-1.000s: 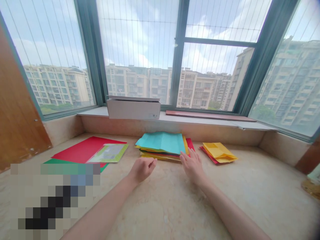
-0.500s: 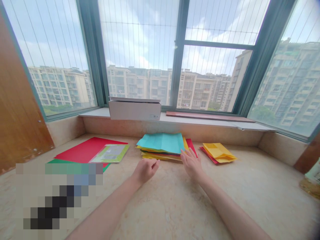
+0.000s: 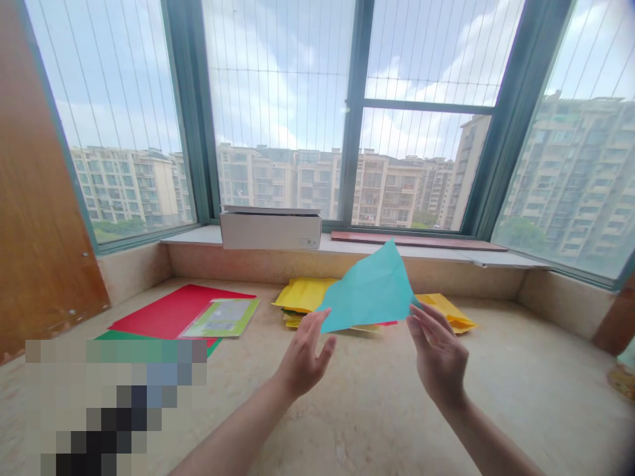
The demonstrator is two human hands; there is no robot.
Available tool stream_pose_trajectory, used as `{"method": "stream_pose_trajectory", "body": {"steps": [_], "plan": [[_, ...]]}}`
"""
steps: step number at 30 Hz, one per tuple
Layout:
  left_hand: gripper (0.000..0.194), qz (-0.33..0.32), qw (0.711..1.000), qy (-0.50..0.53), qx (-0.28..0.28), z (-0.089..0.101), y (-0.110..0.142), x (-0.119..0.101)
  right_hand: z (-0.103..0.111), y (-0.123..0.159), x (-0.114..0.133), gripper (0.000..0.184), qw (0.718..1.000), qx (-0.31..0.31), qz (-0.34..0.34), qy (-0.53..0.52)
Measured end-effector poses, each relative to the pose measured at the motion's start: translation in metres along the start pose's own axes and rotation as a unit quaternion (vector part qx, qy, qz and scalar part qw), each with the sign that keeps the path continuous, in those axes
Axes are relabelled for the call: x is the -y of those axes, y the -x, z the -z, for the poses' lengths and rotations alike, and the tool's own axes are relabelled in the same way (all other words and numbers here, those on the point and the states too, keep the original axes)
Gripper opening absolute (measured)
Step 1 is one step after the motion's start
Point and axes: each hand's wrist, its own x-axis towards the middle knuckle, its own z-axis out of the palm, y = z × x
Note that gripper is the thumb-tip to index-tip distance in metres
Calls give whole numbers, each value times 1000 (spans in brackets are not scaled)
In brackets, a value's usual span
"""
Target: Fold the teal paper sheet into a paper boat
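A creased turquoise paper sheet (image 3: 372,291) is lifted off the stack and tilted in the air. My right hand (image 3: 439,354) pinches its right lower edge with fingers and thumb. My left hand (image 3: 303,357) is open just below the sheet's left lower corner, fingers apart, close to it or barely touching. Behind the sheet lies the stack of coloured papers (image 3: 302,296), now with a yellow sheet on top. A folded yellow paper piece (image 3: 446,309) lies to the right of the stack, partly hidden by the turquoise sheet.
Red and green card sheets (image 3: 171,311) with a pale green packet (image 3: 223,317) lie on the marble ledge (image 3: 357,403) at left. A white cardboard box (image 3: 270,229) and a reddish board (image 3: 417,240) sit on the sill. A wooden panel (image 3: 34,218) stands at far left.
The turquoise sheet was on top of the stack; my right hand has lifted it up and toward me. My left hand has opened and risen beneath it.
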Motion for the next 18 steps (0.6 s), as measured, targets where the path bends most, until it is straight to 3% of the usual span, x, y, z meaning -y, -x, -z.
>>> {"method": "stream_pose_trajectory", "body": {"steps": [4, 7, 11, 13, 16, 18], "plan": [[71, 147, 984, 86, 54, -4, 5, -6, -1, 8, 21, 17, 996, -20, -29, -77], [76, 192, 952, 233, 54, -4, 5, -12, -5, 14, 23, 17, 986, 11, -80, -144], [75, 216, 883, 416, -33, -4, 2, -23, -15, 21, 19, 27, 951, 93, -194, -223], [72, 261, 838, 469, -94, -3, -1, -29, -17, 23, 22, 31, 929, 183, -240, -215], [67, 327, 790, 498, -146, -1, -6, -33, -19, 23, 26, 29, 922, 301, -203, -132], [60, 354, 786, 492, -125, 1, -8, -34, -18, 21, 25, 29, 939, 294, -161, -78]]}}
